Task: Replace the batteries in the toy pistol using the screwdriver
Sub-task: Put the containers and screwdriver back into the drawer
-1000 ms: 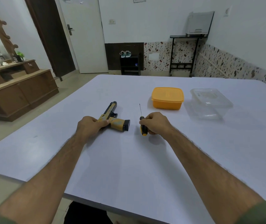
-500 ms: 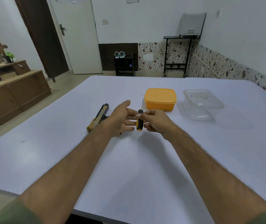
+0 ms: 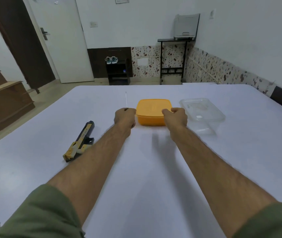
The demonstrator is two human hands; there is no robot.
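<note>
Now left hand [image 3: 124, 117] grips screwdriver [image 3: 126, 100], yellow box [image 3: 151, 115] just beside.

White table [image 3: 154, 177], toy pistol [image 3: 80, 143] (lying left), orange box [image 3: 154, 109], clear tub [image 3: 203, 112]

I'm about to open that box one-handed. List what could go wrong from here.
1. The left hand grips the screwdriver with its thin shaft sticking up beside the orange box; it could jab or slip.
2. The right hand is curled at the lid's corner; a one-sided pull might slide the box into the clear container.
3. The toy pistol lies near the left forearm.
</note>
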